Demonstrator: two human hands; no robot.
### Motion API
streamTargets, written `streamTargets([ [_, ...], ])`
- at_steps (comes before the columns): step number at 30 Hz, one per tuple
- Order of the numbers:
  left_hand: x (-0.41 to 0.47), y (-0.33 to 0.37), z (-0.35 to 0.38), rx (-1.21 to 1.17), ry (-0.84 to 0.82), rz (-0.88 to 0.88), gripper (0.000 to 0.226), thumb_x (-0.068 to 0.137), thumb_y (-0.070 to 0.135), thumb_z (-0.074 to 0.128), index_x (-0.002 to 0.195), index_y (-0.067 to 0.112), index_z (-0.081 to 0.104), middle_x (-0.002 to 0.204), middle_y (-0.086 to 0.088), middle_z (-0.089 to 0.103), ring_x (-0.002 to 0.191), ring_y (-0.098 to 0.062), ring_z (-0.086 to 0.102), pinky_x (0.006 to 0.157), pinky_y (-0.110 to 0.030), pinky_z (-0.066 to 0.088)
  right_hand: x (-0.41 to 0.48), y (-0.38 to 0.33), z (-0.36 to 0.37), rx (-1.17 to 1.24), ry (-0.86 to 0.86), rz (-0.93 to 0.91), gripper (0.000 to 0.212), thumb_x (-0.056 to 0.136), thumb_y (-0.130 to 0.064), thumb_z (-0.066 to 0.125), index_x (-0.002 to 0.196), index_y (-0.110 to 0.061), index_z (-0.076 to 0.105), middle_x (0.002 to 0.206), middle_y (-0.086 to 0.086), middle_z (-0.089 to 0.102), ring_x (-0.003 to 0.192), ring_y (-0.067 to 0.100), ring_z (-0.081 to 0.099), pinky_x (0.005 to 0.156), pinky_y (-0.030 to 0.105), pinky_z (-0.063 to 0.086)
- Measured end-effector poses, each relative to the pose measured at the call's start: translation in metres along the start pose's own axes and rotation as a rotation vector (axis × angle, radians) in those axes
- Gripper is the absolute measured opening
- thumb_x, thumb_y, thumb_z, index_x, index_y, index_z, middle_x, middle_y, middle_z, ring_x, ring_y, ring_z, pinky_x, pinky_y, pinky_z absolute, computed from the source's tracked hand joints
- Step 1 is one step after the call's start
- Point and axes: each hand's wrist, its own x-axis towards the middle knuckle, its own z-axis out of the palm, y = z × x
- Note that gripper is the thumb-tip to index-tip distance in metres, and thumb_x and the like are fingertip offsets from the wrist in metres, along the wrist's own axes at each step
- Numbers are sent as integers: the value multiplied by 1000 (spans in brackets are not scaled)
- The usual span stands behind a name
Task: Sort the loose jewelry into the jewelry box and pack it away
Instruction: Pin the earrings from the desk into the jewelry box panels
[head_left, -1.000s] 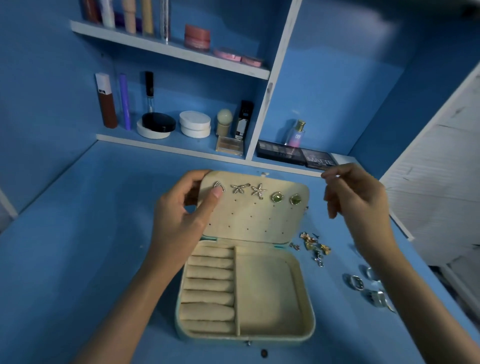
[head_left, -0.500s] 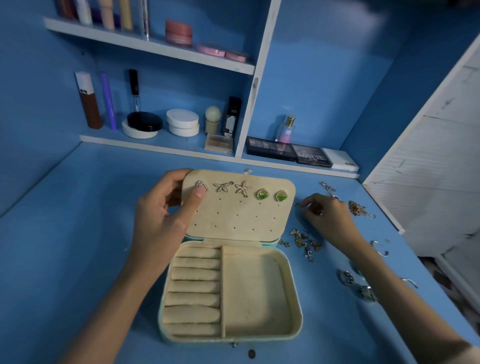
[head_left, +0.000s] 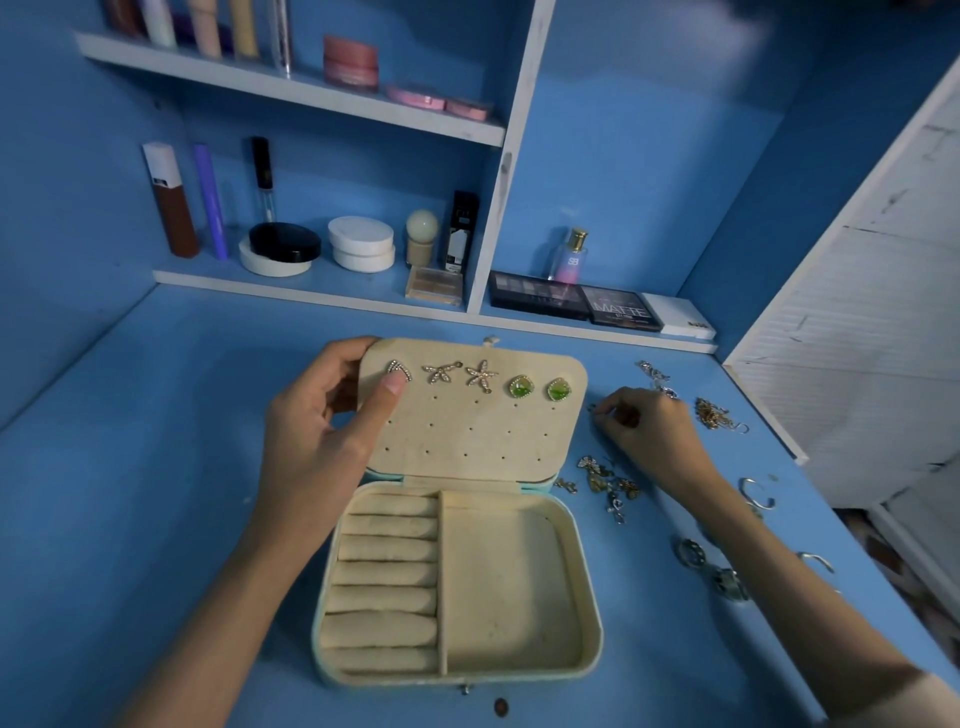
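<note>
You are working at a blue tabletop (head_left: 156, 519) set into a blue alcove, with white shelves (head_left: 311, 291) of cosmetics running along its far edge and eyeshadow palettes (head_left: 571, 301) lying at the far right. The jewelry box (head_left: 589, 571) is sitting open in the middle of the tabletop, near the front edge. Its lid (head_left: 467, 431) is standing up and carrying five earrings (head_left: 480, 375) in its top row. Loose charms (head_left: 605, 483) are lying just beside the box's right hinge corner, a gold chain (head_left: 714, 415) is lying near the right edge, and rings (head_left: 693, 553) are lying nearer the front right.

A second ago your right hand was hovering above the lid's right corner; it is now down on the tabletop. The box and your left hand are keeping their places.

Your left hand (head_left: 322, 431) is gripping the lid's left edge, with the thumb pressing its inner face just under the first earring and the fingers curling behind. Your right hand (head_left: 649, 431) is resting beside the lid's right edge with its fingers curled and its tips touching the tabletop; you cannot tell whether it is pinching anything.
</note>
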Motion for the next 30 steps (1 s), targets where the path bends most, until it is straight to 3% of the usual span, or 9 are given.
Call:
streamTargets([
  [4, 0, 0, 1, 5, 4, 4, 16, 82, 27, 64, 96, 34, 63, 91, 13, 71, 85, -4, 65, 72, -13, 47, 3, 1, 1, -9, -33, 8, 8, 86, -10, 63, 86, -8, 70, 82, 8, 68, 74, 19, 59, 67, 21, 43],
  [8, 0, 0, 0, 5, -2, 3, 18, 79, 36, 64, 97, 35, 64, 92, 12, 71, 87, -5, 65, 73, -14, 48, 0, 0, -8, 31, -85, -11, 5, 86, -9, 62, 83, -10, 67, 78, 3, 65, 70, 12, 56, 62, 6, 41],
  [13, 0, 0, 1, 12, 3, -1, 15, 82, 27, 63, 97, 30, 64, 88, 13, 71, 82, -3, 63, 71, -12, 46, -3, -1, -20, -141, -197, -118, 6, 82, -4, 61, 84, -5, 66, 80, 3, 61, 73, 16, 52, 63, 3, 37],
  [18, 0, 0, 1, 11, 8, 2, 15, 83, 26, 62, 97, 30, 64, 88, 13, 71, 82, -3, 63, 72, -13, 46, -8, 2, -16, -150, -129, -183, 10, 83, -3, 62, 89, -3, 69, 86, 7, 64, 76, 16, 52, 65, 11, 34],
  [21, 0, 0, 2, 12, 9, 4, 15, 83, 24, 62, 97, 29, 64, 88, 15, 71, 82, -2, 63, 72, -12, 46, -11, 5, -14, -54, -78, -162, 8, 82, -2, 65, 84, -6, 71, 82, 4, 64, 74, 15, 54, 71, 19, 41],
  [25, 0, 0, 2, 17, 13, 4, 16, 83, 24, 62, 97, 29, 64, 88, 16, 71, 82, -2, 63, 72, -12, 46, -9, 11, -14, 63, -86, -59, 7, 82, -9, 69, 86, -13, 71, 80, -2, 64, 72, 7, 55, 66, 7, 40],
  [30, 1, 1, 2, 9, 14, -4, 16, 82, 25, 62, 98, 29, 63, 89, 16, 71, 84, -3, 64, 73, -12, 47, -10, 15, -10, 84, -39, -56, 7, 80, -9, 72, 80, -16, 73, 78, -5, 62, 72, 3, 54, 67, 6, 38],
])
